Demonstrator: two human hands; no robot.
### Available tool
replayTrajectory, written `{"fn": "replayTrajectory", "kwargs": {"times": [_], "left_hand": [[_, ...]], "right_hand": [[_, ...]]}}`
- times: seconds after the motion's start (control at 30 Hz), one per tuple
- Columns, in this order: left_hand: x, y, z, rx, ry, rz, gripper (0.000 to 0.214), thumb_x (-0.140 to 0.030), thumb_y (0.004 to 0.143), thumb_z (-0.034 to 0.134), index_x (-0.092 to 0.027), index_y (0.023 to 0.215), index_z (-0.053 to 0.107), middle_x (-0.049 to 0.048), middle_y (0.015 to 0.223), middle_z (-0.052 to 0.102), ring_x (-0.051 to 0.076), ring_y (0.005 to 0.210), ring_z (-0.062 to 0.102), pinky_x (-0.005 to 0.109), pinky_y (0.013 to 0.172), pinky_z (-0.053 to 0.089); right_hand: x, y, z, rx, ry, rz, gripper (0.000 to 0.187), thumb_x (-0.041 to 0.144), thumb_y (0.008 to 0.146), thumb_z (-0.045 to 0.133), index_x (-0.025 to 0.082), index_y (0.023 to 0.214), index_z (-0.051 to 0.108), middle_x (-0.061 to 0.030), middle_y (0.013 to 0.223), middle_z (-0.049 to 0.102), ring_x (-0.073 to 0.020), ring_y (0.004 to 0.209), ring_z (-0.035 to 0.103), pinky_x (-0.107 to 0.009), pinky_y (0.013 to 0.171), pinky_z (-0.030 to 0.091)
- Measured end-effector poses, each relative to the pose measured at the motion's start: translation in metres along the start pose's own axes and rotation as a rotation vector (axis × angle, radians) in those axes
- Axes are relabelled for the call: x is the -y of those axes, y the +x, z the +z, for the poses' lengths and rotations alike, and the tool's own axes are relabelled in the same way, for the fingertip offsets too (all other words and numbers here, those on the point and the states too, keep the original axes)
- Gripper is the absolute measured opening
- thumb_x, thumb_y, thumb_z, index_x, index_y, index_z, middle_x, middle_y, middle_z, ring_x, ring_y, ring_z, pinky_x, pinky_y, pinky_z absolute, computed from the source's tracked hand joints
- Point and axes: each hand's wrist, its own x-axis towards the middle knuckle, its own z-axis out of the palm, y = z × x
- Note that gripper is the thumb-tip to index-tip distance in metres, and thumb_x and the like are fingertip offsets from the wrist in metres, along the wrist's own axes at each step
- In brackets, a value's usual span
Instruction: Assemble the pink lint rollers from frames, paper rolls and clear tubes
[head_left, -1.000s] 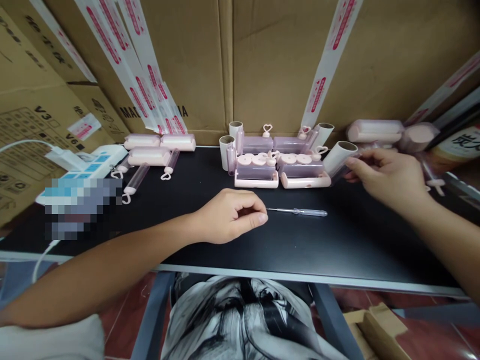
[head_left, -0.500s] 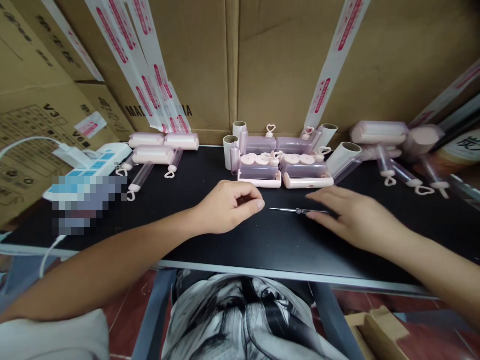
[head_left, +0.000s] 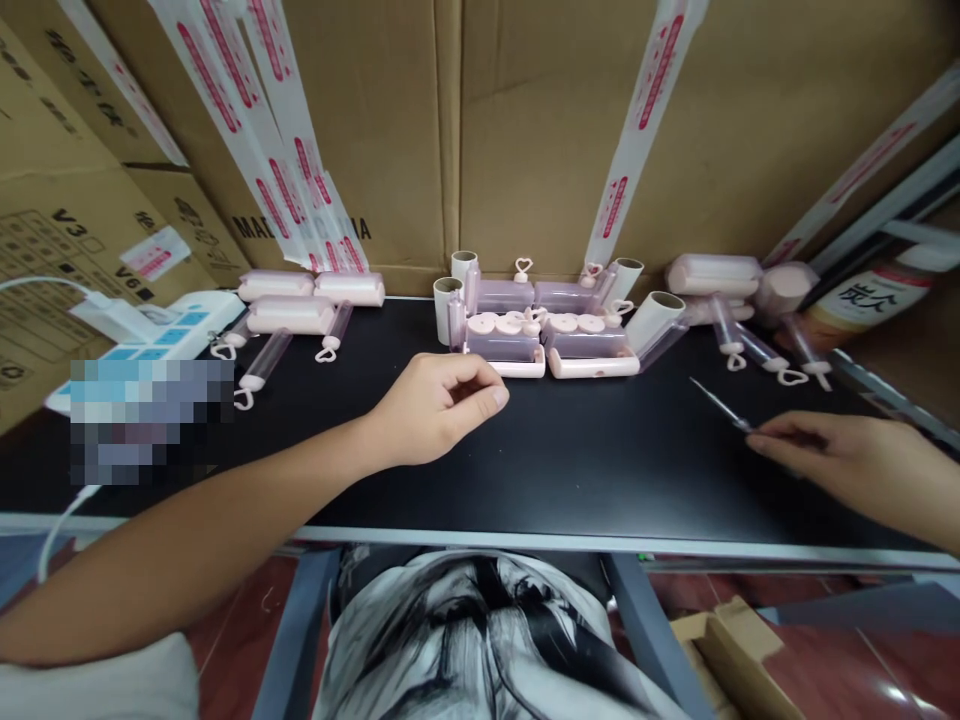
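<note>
My left hand (head_left: 439, 405) rests on the black table (head_left: 570, 470), its fingers curled into a loose fist with thumb against forefinger, and I see nothing in it. At the right, my right hand (head_left: 840, 460) lies low on the table with its fingers on the clear handle of a small screwdriver (head_left: 721, 406), whose thin metal shaft points up and left. Behind my left hand stands a cluster of pink lint-roller cases (head_left: 544, 335) with white paper rolls (head_left: 654, 318) and heart-ended handles.
More pink cases (head_left: 311, 300) and clear tube handles (head_left: 259, 365) lie at the back left beside a white power strip (head_left: 161, 335). Further pink cases (head_left: 716, 275) and handles sit at the back right. Taped cardboard boxes (head_left: 525, 120) wall the table's far side.
My right hand came back from the parts at the back right, reached the screwdriver at the table's middle and drew it to the right. My left hand stayed put.
</note>
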Motion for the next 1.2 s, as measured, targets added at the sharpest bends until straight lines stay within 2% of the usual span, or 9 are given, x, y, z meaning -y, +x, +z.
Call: {"fn": "replayTrajectory", "kwargs": {"times": [0.17,0.33,0.5,0.67,0.8,0.9,1.0,1.07,1.2], "left_hand": [[0.002,0.001,0.003,0.006,0.008,-0.036,0.023,-0.032,0.093,0.066,-0.015,0.079,0.069,-0.0006,0.067,0.066,0.010,0.060,0.056,0.022,0.057,0.042],[0.005,0.000,0.000,0.009,0.022,-0.055,0.025,-0.035,0.094,0.066,-0.015,0.078,0.069,0.0001,0.068,0.067,0.010,0.061,0.057,0.023,0.058,0.044],[0.002,0.000,-0.004,-0.034,0.058,-0.015,0.024,-0.033,0.093,0.066,-0.016,0.077,0.070,-0.0007,0.066,0.067,0.009,0.058,0.056,0.022,0.056,0.044],[-0.001,0.004,-0.024,-0.211,0.100,0.057,0.020,-0.031,0.092,0.069,-0.016,0.078,0.071,-0.0009,0.066,0.069,0.010,0.058,0.062,0.023,0.056,0.047],[0.000,0.011,-0.064,-0.566,0.037,0.092,0.020,-0.035,0.089,0.075,-0.018,0.078,0.069,-0.0035,0.060,0.065,0.009,0.052,0.059,0.024,0.053,0.049],[0.005,0.016,-0.101,-0.797,-0.084,0.122,0.026,-0.042,0.088,0.075,-0.020,0.078,0.064,-0.0056,0.061,0.062,0.009,0.050,0.056,0.025,0.047,0.046],[0.013,0.017,-0.132,-0.861,-0.115,0.026,0.030,-0.046,0.084,0.077,-0.020,0.080,0.062,-0.0070,0.061,0.060,0.007,0.049,0.052,0.023,0.045,0.042],[0.019,0.018,-0.144,-0.887,-0.114,-0.043,0.028,-0.045,0.082,0.076,-0.020,0.078,0.062,-0.0064,0.059,0.059,0.007,0.047,0.051,0.023,0.041,0.038],[0.029,0.018,-0.153,-0.898,-0.088,-0.133,0.019,-0.033,0.080,0.072,-0.019,0.074,0.062,-0.0040,0.058,0.058,0.007,0.043,0.053,0.022,0.038,0.034]], "right_hand": [[0.012,0.065,0.010,0.254,-0.226,0.191,0.029,0.039,0.098,0.064,0.017,0.091,0.081,-0.0098,0.077,0.077,-0.0220,0.072,0.068,-0.033,0.069,0.044],[0.039,0.136,0.029,0.236,-0.315,0.168,0.037,0.038,0.099,0.061,0.007,0.101,0.080,-0.0204,0.094,0.078,-0.0252,0.082,0.064,-0.035,0.075,0.039],[0.040,0.167,0.044,0.232,-0.342,0.154,0.043,0.041,0.102,0.056,0.004,0.101,0.078,-0.0273,0.108,0.075,-0.0272,0.089,0.063,-0.036,0.075,0.037],[0.037,0.162,0.044,0.238,-0.310,0.224,0.046,0.047,0.101,0.055,0.008,0.093,0.079,-0.0203,0.086,0.075,-0.0266,0.075,0.064,-0.036,0.071,0.041],[0.036,0.150,0.024,0.124,-0.280,0.285,0.045,0.047,0.100,0.053,0.011,0.097,0.081,-0.0156,0.077,0.074,-0.0265,0.070,0.063,-0.036,0.069,0.044],[0.042,0.139,0.002,-0.163,-0.217,0.299,0.044,0.043,0.097,0.055,0.009,0.112,0.079,-0.0171,0.084,0.074,-0.0252,0.070,0.061,-0.037,0.066,0.043],[0.066,0.119,-0.013,-0.552,0.109,0.268,0.033,0.035,0.086,0.067,0.011,0.103,0.082,-0.0089,0.065,0.066,-0.0182,0.053,0.052,-0.035,0.054,0.037],[0.096,0.101,-0.017,-0.612,0.329,0.101,0.024,0.033,0.082,0.069,0.014,0.092,0.081,-0.0035,0.061,0.060,-0.0140,0.048,0.046,-0.032,0.050,0.034],[0.168,0.060,-0.009,-0.392,0.350,-0.460,0.021,0.036,0.088,0.067,0.020,0.076,0.073,-0.0012,0.060,0.062,-0.0147,0.052,0.054,-0.028,0.052,0.039]]}}
